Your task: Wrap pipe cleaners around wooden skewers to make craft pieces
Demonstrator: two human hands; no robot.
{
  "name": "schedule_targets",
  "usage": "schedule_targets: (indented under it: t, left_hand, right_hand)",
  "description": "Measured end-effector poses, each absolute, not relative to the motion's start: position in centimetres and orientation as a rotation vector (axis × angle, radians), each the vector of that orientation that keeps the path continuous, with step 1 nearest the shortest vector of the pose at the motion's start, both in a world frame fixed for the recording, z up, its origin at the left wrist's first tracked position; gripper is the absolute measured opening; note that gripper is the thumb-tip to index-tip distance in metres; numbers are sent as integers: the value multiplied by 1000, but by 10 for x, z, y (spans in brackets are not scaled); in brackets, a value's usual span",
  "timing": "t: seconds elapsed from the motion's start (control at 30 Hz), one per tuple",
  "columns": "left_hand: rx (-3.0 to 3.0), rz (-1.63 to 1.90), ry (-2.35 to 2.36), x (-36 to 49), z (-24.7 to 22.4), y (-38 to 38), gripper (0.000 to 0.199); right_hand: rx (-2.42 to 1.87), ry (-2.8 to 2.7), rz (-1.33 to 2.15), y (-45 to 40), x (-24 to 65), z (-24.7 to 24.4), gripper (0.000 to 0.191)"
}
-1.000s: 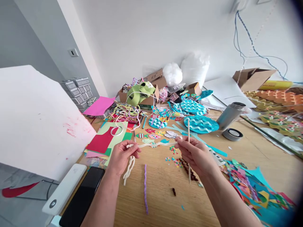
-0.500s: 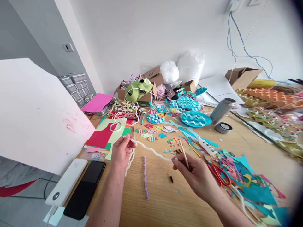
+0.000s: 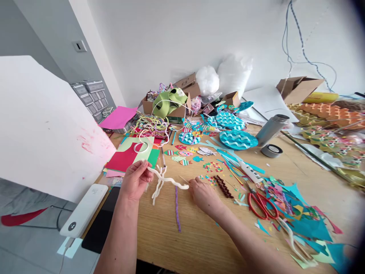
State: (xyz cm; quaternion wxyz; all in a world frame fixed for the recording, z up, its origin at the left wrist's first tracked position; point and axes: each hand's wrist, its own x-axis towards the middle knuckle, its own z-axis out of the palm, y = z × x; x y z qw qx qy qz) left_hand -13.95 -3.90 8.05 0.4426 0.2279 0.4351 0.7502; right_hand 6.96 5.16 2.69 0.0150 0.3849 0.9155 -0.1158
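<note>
My left hand [image 3: 138,175] is closed, pinching one end of a white pipe cleaner [image 3: 168,179] between thumb and fingers. The strand runs rightward in a wavy line, and its far end curls beside my right fingertips; I cannot tell if they touch it. My right hand [image 3: 203,193] is closed around a thin wooden stick [image 3: 183,179], whose tip pokes out to the left. More white pipe cleaner pieces [image 3: 156,193] lie below the held strand. On the table between my forearms is a twisted purple pipe cleaner [image 3: 177,209]. A coiled dark brown pipe cleaner [image 3: 223,186] lies right of my right hand.
Red-handled scissors [image 3: 261,205] and paper scraps [image 3: 306,224] lie at right, near a white glue tube [image 3: 251,172]. Paper fish [image 3: 186,153], blue wavy discs [image 3: 238,139] and a steel flask [image 3: 273,129] stand farther back. A phone [image 3: 101,222] and white power bank [image 3: 84,209] lie left.
My right hand has moved left towards my left hand, and the white pipe cleaner is no longer stretched out to it. The brown coil now shows fully. The view has shifted slightly.
</note>
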Motion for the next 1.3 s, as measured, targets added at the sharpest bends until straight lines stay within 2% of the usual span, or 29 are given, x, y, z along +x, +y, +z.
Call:
schedule_targets:
  t: [0.13, 0.43, 0.63, 0.8, 0.87, 1.03, 1.3]
  left_hand:
    - [591, 1814, 929, -145, 80, -46, 23]
    - [637, 1707, 847, -131, 77, -41, 19]
    - [660, 1630, 978, -129, 83, -50, 17]
    - [711, 1548, 1013, -117, 97, -52, 19]
    - [726, 1549, 1013, -110, 101, -51, 17]
    - [720, 1580, 1063, -99, 105, -50, 17]
    - [678, 1598, 1045, -91, 108, -50, 17]
  right_hand:
    - [1167, 2944, -295, 37, 56, 29, 20]
    - [1048, 2973, -573, 15, 36, 15, 27]
    - [1234, 2952, -800, 54, 58, 48, 22]
    - [1194, 2942, -1679, 56, 76, 96, 21]
    - [1091, 2941, -1842, 44, 78, 110, 22]
    - [937, 2957, -1895, 15, 76, 117, 23]
    - [972, 2942, -1870, 10, 76, 104, 20]
